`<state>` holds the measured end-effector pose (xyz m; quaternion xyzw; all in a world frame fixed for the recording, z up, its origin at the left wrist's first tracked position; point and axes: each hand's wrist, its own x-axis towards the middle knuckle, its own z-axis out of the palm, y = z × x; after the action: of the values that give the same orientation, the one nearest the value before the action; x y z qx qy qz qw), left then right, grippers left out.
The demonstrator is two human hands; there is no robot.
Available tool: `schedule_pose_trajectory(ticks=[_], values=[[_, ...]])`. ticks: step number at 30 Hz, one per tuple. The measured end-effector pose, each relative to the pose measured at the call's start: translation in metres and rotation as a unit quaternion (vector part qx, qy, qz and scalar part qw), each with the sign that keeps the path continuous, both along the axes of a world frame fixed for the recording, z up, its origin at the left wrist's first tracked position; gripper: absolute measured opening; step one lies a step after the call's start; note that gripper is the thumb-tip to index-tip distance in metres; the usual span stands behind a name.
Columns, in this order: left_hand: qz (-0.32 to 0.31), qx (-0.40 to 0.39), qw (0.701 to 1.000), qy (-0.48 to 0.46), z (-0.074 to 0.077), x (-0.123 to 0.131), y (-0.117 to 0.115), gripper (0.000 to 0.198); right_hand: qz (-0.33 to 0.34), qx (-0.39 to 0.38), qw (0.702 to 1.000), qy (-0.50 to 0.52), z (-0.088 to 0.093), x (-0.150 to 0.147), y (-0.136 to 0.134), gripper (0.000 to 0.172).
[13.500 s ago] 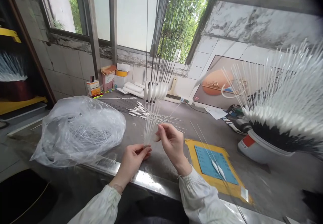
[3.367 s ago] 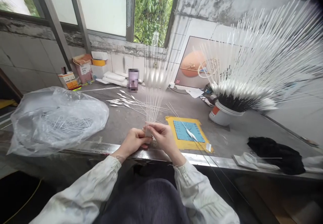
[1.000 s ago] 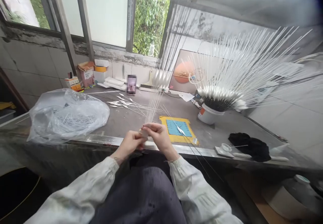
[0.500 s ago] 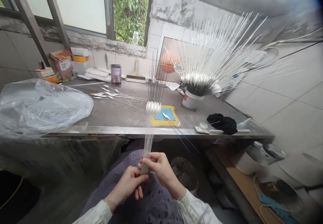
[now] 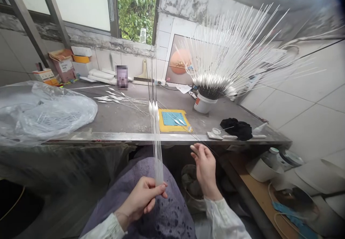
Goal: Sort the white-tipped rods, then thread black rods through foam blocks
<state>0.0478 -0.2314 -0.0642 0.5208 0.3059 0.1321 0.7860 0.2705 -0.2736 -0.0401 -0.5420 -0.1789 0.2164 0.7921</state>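
Left hand: we see the left hand (image 5: 142,197) with its grip clamped, thumb against fingers, on the lower end of a bundle of thin rods (image 5: 153,109).
Bundle: it stands nearly upright above the person's lap (image 5: 172,199); pale stems rise to plump white spindles, with dark, hair-thin tips above. From our view it crosses the table's near edge, left of the yellow sheet.
Right hand: the right hand (image 5: 206,170) is raised well apart from the bundle, to its right, thumb and fingers bent close to each other. Something small and pale shows at the fingertips; we cannot tell whether that grip holds it.
Yellow sheet: near the front of the table (image 5: 126,122), a yellow sheet (image 5: 164,128) lies under a blue sheet (image 5: 167,118). Two white spindles (image 5: 177,122) rest on the blue, their thin rods reaching past the near edge.
Left side: we find a clear plastic bag (image 5: 48,115) with thin pale strands inside; to its right lies a loose group of spindle rods (image 5: 113,98).
Right side: a crumpled black cloth (image 5: 238,128) sits near the edge. Farther back, a white bucket (image 5: 205,104) bristles with many more spindle rods (image 5: 212,82).
Far side: we see boxes (image 5: 63,66) at left, and a window with green leaves (image 5: 137,10) beyond.
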Motion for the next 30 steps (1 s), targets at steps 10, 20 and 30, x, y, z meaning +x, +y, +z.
schedule_pose_trajectory(ticks=[10,20,30], values=[[-0.074,-0.079,0.993,-0.046,-0.013,0.001,-0.018,0.043,0.400,-0.122,0.909,0.007,-0.013,-0.104,-0.033,0.039],[-0.073,-0.129,0.988,-0.040,-0.025,-0.001,-0.024,0.040,0.348,-0.154,0.924,0.035,-0.025,-0.100,-0.031,0.042],[-0.053,-0.125,0.991,-0.006,-0.030,0.002,-0.028,0.043,0.329,-0.153,0.925,0.109,-0.026,-0.093,-0.017,0.044]])
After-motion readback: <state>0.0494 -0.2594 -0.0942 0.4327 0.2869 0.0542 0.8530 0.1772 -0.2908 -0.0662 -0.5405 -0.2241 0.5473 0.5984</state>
